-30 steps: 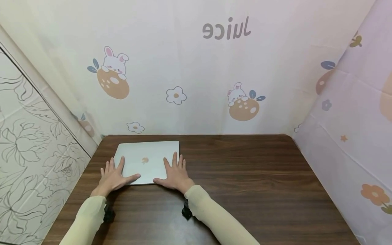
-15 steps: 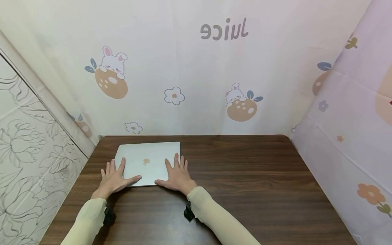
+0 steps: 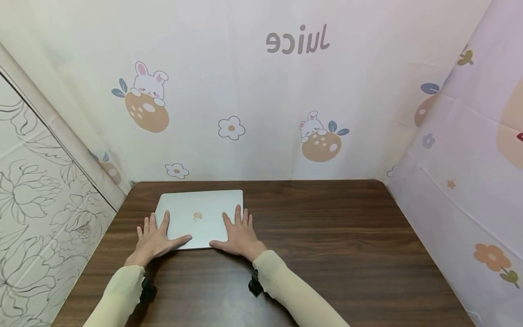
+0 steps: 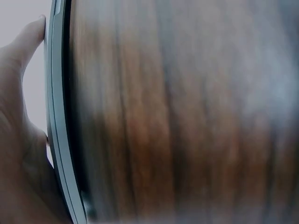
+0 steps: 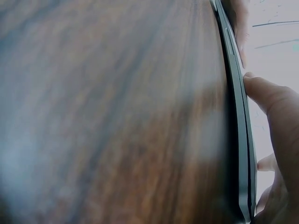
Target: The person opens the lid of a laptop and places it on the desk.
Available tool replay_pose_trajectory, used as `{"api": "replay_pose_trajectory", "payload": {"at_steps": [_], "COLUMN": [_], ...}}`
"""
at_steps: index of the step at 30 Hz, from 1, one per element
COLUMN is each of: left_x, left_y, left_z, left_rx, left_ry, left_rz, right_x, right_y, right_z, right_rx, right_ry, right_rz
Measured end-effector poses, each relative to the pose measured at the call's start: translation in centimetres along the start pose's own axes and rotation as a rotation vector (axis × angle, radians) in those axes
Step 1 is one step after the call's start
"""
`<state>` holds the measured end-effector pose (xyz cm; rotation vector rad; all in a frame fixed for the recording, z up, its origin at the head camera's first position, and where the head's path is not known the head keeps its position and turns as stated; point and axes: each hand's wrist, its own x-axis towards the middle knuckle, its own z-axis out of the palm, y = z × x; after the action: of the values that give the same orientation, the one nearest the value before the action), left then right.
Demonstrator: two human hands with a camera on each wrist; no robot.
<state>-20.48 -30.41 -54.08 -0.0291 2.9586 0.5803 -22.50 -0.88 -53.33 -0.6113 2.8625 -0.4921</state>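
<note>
A closed silver laptop [image 3: 200, 230] lies flat on the brown wooden table [image 3: 327, 240], towards its back left. My left hand [image 3: 153, 242] rests across the laptop's left front corner, fingers spread along the left side and thumb on the lid by the front edge. At the opposite front corner, my right hand [image 3: 241, 237] lies the same way, its thumb pointing inward. Both wrist views look along the front edge: the left shows the laptop's thin side [image 4: 58, 112] beside a thumb, the right shows its slim edge [image 5: 240, 121] with a thumb on the lid.
A patterned curtain [image 3: 261, 91] hangs behind the table, and another cloth [image 3: 461, 181] runs along the right side. To the left stands a white panel [image 3: 37, 213] with line-drawn flowers. A small black device [image 3: 148, 290] sits at the left wrist, another [image 3: 255, 284] at the right.
The laptop has slid slightly to the right across the table, and both hands have moved along with it. The head view has shifted a little too.
</note>
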Motion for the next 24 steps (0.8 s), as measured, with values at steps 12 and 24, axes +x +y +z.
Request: {"api": "replay_pose_trajectory", "payload": {"at_steps": [12, 24], "left_x": [0.00, -0.21], "left_y": [0.53, 0.01], "left_z": [0.28, -0.14], "left_rx": [0.003, 0.009], "left_ry": [0.007, -0.020], "left_rz": [0.008, 0.076], "right_x": [-0.53, -0.11], "right_y": [0.52, 0.88], "right_z": [0.03, -0.35], "right_rx": [0.021, -0.014], "right_ry": [0.001, -0.020], "right_rz": [0.001, -0.011]}}
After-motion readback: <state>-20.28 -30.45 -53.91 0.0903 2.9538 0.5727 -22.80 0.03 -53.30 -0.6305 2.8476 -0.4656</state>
